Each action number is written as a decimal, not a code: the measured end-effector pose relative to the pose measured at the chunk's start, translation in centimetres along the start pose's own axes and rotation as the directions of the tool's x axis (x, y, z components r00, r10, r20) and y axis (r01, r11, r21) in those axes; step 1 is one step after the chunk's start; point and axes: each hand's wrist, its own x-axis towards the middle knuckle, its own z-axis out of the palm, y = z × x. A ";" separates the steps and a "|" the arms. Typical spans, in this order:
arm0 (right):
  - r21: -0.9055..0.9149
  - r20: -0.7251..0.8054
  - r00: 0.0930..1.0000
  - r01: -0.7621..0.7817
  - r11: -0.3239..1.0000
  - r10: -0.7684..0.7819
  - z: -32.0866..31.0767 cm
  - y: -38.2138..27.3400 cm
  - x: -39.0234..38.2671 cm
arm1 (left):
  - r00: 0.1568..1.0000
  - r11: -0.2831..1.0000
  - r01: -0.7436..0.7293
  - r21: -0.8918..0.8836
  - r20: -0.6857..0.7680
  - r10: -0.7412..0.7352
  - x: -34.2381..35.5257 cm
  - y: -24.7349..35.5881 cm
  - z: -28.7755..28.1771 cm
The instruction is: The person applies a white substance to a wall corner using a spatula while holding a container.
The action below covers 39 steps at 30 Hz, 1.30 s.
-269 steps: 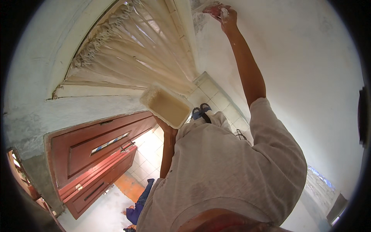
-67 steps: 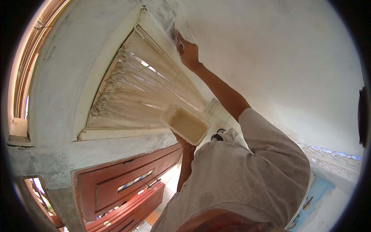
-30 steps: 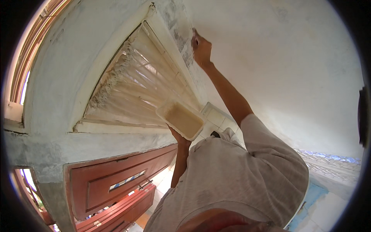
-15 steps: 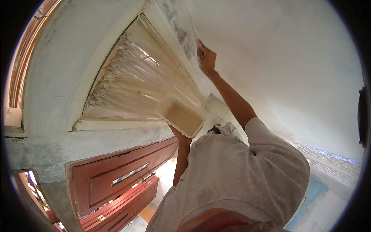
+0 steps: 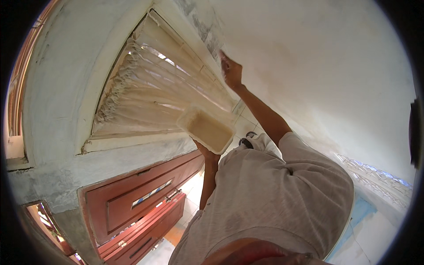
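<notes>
My right hand (image 5: 231, 70) is stretched out to the white wall (image 5: 318, 62), right beside the pale window frame (image 5: 176, 17). Its fingers are closed around something small whose tip touches the wall; I cannot tell what kind of thing it is. My left hand (image 5: 205, 149) holds a shallow rectangular tray (image 5: 206, 130) from underneath. The tray is filled with cream-coloured paste, and most of the hand is hidden by it.
A cream pleated curtain (image 5: 154, 88) fills the window. Lower down are red-brown wooden doors (image 5: 137, 198) with small glass panes, a tiled floor (image 5: 194, 187), my dark shoes (image 5: 247, 140) and a glass-block strip (image 5: 375, 179) at the right.
My right hand has slid down along the wall edge beside the window frame. The tray in my left hand has stayed about where it was.
</notes>
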 end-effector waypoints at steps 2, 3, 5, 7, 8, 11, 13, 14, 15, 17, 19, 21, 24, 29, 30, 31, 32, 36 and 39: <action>-0.075 -0.083 0.992 -0.107 0.991 0.100 -0.8 1.4 1.6 | 1.000 1.000 -0.001 0.002 -0.009 0.001 -0.3 0.0 -0.1; -0.144 -0.051 0.979 -0.202 0.969 0.197 -1.1 1.6 3.0 | 1.000 1.000 -0.002 0.000 -0.017 0.002 -0.5 0.0 -0.3; -0.154 -0.057 0.982 -0.186 0.970 0.179 -0.6 3.4 5.1 | 1.000 1.000 0.001 0.006 -0.021 -0.001 -0.7 -0.2 0.0; -0.072 -0.151 0.987 -0.061 0.996 0.049 1.0 4.2 6.3 | 1.000 1.000 0.011 0.016 -0.023 -0.010 -1.0 0.2 0.1; -0.119 -0.090 0.995 -0.042 0.992 0.032 2.1 4.3 6.0 | 1.000 1.000 0.014 0.020 -0.027 -0.013 -1.0 0.3 0.2; -0.143 0.027 0.980 -0.194 0.971 0.199 5.0 0.9 1.7 | 0.999 1.000 0.002 0.020 -0.050 -0.001 -1.4 0.2 -0.3; -0.054 0.072 0.984 -0.159 0.986 0.162 3.6 -1.2 -1.3 | 0.998 1.000 -0.003 0.023 -0.058 0.004 -1.6 0.2 -0.4; 0.037 0.106 0.987 -0.124 0.992 0.119 2.9 -1.9 -2.0 | 0.998 1.000 0.001 0.023 -0.061 0.000 -1.6 0.1 -0.3; 0.035 0.109 0.986 -0.127 0.991 0.123 2.1 -2.2 -2.0 | 0.998 1.000 -0.002 0.025 -0.068 0.004 -1.7 0.1 -0.4; -0.006 0.073 0.952 -0.297 0.955 0.297 -0.6 -2.3 -1.5 | 0.998 0.999 -0.001 0.037 -0.064 0.003 -1.7 0.2 0.0; -0.123 -0.055 0.977 -0.211 0.970 0.205 -0.5 0.2 1.5 | 0.998 0.999 -0.001 0.038 -0.068 0.004 -1.8 0.2 0.0; -0.143 -0.096 0.991 -0.104 0.984 0.090 0.0 0.9 5.2 | 0.998 0.999 0.003 0.039 -0.063 -0.001 -1.7 0.2 0.2; -0.221 -0.016 1.000 -0.010 0.975 0.007 3.4 -1.2 7.7 | 0.998 0.999 0.004 0.043 -0.060 -0.002 -1.7 0.3 0.4; -0.125 0.047 0.998 0.048 0.991 -0.042 4.4 -7.6 2.1 | 0.998 0.999 0.001 0.044 -0.066 0.002 -1.7 0.1 0.4; -0.011 0.024 0.994 0.109 0.994 -0.109 3.8 -7.6 1.4 | 0.998 0.999 -0.003 0.044 -0.068 0.006 -1.9 0.1 0.3; -0.015 0.016 0.994 0.110 0.994 -0.109 2.5 -6.7 1.4 | 0.998 0.999 0.000 0.047 -0.062 0.003 -1.8 0.1 0.5; -0.014 0.080 0.997 0.008 1.000 -0.007 1.4 -5.3 0.9 | 0.998 0.999 -0.004 0.045 -0.065 0.007 -1.9 0.2 0.5; -0.205 -0.083 0.995 0.034 0.978 -0.052 -0.3 -2.5 5.0 | 0.997 0.999 -0.022 0.041 -0.076 0.026 -2.2 0.2 0.2; -0.093 -0.037 0.994 0.102 0.990 -0.106 0.8 1.8 8.2 | 0.998 0.999 -0.005 0.047 -0.060 0.008 -1.8 0.0 0.8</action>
